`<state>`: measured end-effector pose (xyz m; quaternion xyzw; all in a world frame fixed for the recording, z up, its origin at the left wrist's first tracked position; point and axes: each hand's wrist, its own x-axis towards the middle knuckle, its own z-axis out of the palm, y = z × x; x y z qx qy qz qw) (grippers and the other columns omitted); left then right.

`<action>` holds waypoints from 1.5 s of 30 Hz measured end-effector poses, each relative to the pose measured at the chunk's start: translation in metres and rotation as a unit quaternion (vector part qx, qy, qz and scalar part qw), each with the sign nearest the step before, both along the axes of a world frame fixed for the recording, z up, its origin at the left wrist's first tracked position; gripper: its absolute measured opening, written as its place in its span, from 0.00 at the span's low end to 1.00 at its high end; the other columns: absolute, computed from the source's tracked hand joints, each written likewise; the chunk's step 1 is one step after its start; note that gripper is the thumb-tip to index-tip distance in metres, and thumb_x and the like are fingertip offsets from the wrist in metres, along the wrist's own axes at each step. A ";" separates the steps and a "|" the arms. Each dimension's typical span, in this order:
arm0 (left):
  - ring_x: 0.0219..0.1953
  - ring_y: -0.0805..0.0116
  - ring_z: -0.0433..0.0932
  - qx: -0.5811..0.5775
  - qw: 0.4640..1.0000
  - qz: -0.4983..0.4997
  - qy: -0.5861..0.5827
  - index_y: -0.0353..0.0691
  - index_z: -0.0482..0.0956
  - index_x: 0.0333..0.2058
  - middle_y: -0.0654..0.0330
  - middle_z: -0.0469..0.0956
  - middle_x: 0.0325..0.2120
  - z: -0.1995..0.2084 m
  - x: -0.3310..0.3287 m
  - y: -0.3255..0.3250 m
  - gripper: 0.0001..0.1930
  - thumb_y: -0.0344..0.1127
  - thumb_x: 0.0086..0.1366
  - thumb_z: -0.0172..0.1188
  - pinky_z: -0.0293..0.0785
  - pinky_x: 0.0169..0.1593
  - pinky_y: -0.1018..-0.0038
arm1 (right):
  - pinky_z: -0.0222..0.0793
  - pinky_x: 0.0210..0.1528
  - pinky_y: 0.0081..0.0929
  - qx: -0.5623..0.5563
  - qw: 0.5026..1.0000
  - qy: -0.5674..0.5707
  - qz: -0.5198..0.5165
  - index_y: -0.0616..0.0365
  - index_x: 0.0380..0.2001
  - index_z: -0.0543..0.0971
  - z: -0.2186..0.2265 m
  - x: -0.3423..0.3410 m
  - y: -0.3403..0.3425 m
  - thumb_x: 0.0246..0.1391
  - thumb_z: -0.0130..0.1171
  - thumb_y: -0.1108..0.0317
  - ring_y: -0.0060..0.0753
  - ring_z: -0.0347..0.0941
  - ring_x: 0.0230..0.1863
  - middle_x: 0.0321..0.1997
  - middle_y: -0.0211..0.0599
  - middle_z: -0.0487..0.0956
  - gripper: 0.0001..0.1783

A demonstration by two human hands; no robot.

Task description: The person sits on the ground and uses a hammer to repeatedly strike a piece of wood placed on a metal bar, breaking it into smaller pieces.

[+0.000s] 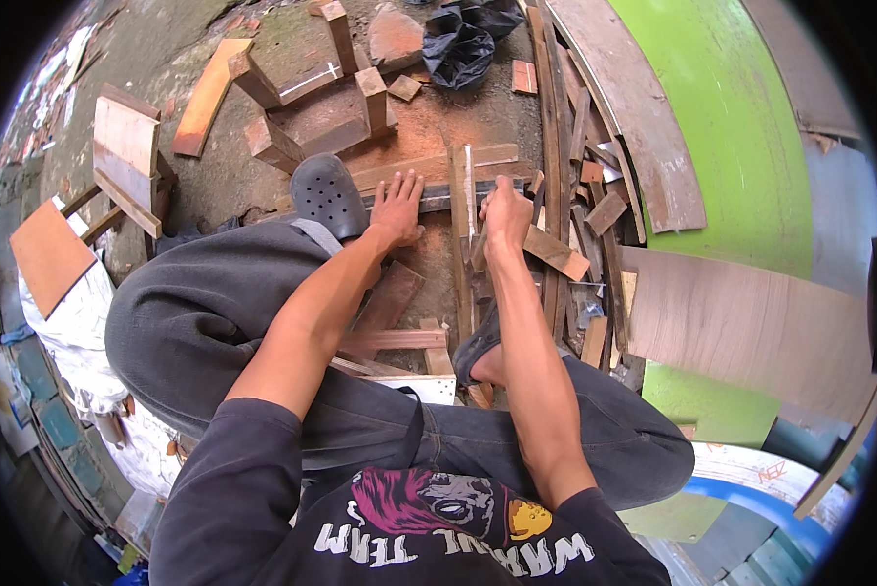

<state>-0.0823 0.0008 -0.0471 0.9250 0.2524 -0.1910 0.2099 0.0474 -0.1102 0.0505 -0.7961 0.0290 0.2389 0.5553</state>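
Note:
My left hand (pixel 396 207) lies spread, palm down, on a dark wooden strip (pixel 438 198) that runs crosswise on the ground. To its right, my right hand (pixel 507 213) is closed in a fist above the right end of that strip. What it grips is mostly hidden; a small dark tip shows past the fingers. Between the hands, a long wooden batten (pixel 461 244) runs away from me, crossing the strip, with a whitish line along its far part. A paler wooden strip (pixel 487 156) lies just beyond. My grey clog (pixel 329 195) rests beside my left hand.
Ahead on the left stands a wooden frame with upright legs (pixel 372 98). A black plastic bag (pixel 458 49) lies at the far side. Wood offcuts (pixel 556 254) and long battens are heaped on the right, beside a green panel (pixel 741 127) and a wood-grain sheet (pixel 751 327).

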 end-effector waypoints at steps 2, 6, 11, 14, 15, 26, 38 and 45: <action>0.76 0.52 0.39 -0.026 0.999 -0.008 0.019 0.46 0.41 0.73 0.55 0.40 0.75 -0.001 0.002 0.007 0.54 0.47 0.57 0.68 0.38 0.75 0.51 | 0.61 0.21 0.28 -0.028 0.999 -0.025 0.027 0.55 0.15 0.68 -0.002 0.021 0.028 0.60 0.54 0.60 0.26 0.64 0.16 0.14 0.30 0.67 0.21; 0.76 0.53 0.38 -0.070 0.997 0.000 0.013 0.46 0.41 0.73 0.55 0.39 0.75 0.000 0.001 0.013 0.54 0.47 0.56 0.69 0.37 0.75 0.51 | 0.59 0.20 0.28 0.045 0.999 -0.026 0.006 0.56 0.16 0.69 0.032 0.043 0.071 0.60 0.54 0.59 0.26 0.63 0.15 0.15 0.29 0.66 0.20; 0.76 0.54 0.38 -0.072 0.997 0.011 0.024 0.46 0.42 0.73 0.57 0.40 0.75 0.004 -0.004 0.013 0.55 0.48 0.56 0.69 0.36 0.75 0.51 | 0.63 0.29 0.28 0.186 0.981 -0.003 0.060 0.56 0.18 0.69 0.044 0.004 0.018 0.63 0.53 0.59 0.25 0.64 0.22 0.19 0.30 0.67 0.20; 0.76 0.57 0.36 -0.070 0.997 0.014 0.023 0.46 0.43 0.73 0.59 0.39 0.75 0.005 -0.001 0.012 0.53 0.48 0.56 0.67 0.36 0.75 0.52 | 0.63 0.34 0.28 0.233 0.970 0.011 0.073 0.56 0.20 0.70 0.054 -0.014 0.002 0.66 0.52 0.59 0.25 0.64 0.26 0.21 0.32 0.68 0.20; 0.77 0.57 0.35 -0.081 0.996 0.015 0.020 0.46 0.43 0.73 0.60 0.38 0.75 0.003 0.001 0.012 0.52 0.47 0.57 0.66 0.36 0.75 0.51 | 0.63 0.36 0.27 0.235 0.969 0.018 0.072 0.56 0.20 0.70 0.057 -0.020 0.002 0.66 0.51 0.59 0.26 0.64 0.27 0.22 0.32 0.69 0.20; 0.55 0.42 0.76 -0.147 0.790 0.495 -0.331 0.39 0.76 0.57 0.42 0.78 0.50 -0.014 0.021 0.007 0.26 0.52 0.70 0.49 0.70 0.58 0.59 | 0.63 0.42 0.34 0.332 0.938 -0.026 -0.097 0.50 0.13 0.61 0.018 -0.077 -0.117 0.66 0.46 0.60 0.30 0.62 0.23 0.14 0.31 0.63 0.25; 0.30 0.66 0.80 -0.480 0.816 0.304 -0.101 0.32 0.82 0.41 0.55 0.82 0.28 0.047 0.035 -0.048 0.33 0.64 0.65 0.57 0.78 0.36 0.69 | 0.64 0.44 0.38 0.366 0.922 -0.001 -0.128 0.48 0.09 0.59 0.088 -0.048 -0.162 0.65 0.42 0.56 0.31 0.59 0.19 0.09 0.30 0.60 0.28; 0.31 0.72 0.79 -0.598 0.778 0.183 -0.058 0.35 0.80 0.33 0.60 0.78 0.31 0.104 0.031 -0.082 0.19 0.49 0.69 0.59 0.80 0.32 0.75 | 0.62 0.45 0.38 0.421 0.903 -0.012 -0.084 0.49 0.10 0.61 0.125 -0.047 -0.187 0.68 0.38 0.56 0.31 0.60 0.20 0.10 0.33 0.61 0.29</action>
